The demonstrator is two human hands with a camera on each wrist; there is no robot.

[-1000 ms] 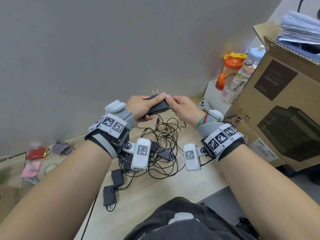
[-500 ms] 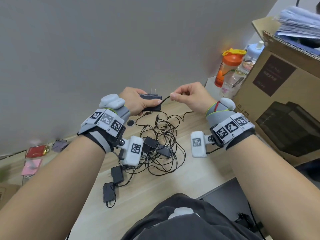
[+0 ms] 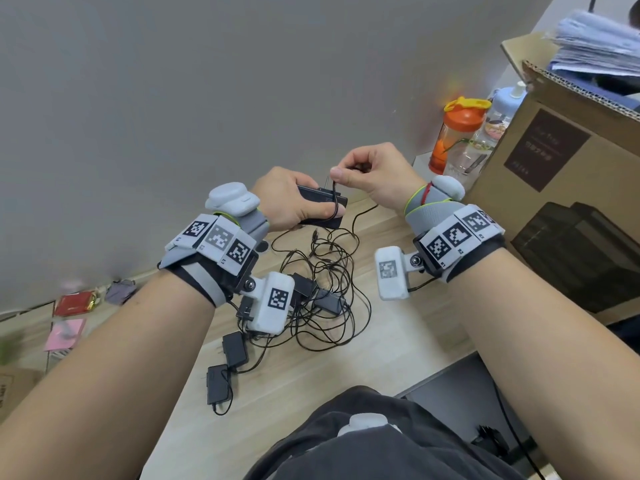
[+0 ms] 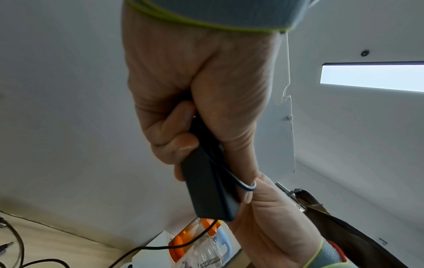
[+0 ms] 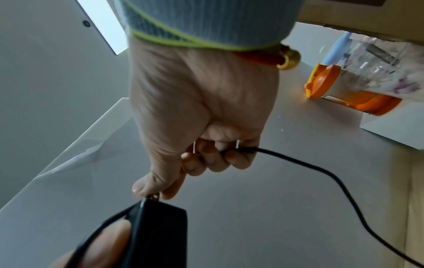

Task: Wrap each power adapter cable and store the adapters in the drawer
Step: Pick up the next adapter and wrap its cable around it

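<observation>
My left hand point(image 3: 294, 202) grips a black power adapter point(image 3: 320, 199) point(image 4: 206, 188) point(image 5: 158, 234) held in the air above the desk, thumb across its top. My right hand point(image 3: 367, 174) point(image 5: 197, 127) pinches the adapter's thin black cable point(image 5: 321, 174) just above the adapter's prongs; one strand of the cable point(image 3: 335, 199) lies across the adapter's body and the rest trails down toward the desk. Several more black adapters point(image 3: 235, 348) lie on the wooden desk point(image 3: 398, 334) below in a tangle of black cables point(image 3: 325, 282). No drawer shows.
A large cardboard box point(image 3: 571, 188) stands at the right. An orange-lidded bottle point(image 3: 453, 133) and a clear bottle point(image 3: 485, 147) stand on a white block against the grey wall. Small red and pink items point(image 3: 74, 303) lie at the far left. A dark surface point(image 3: 460, 396) lies below the desk edge.
My right hand drew the cable out to the right, then brought it back over the adapter, laying a strand across the body. Both hands have risen a little.
</observation>
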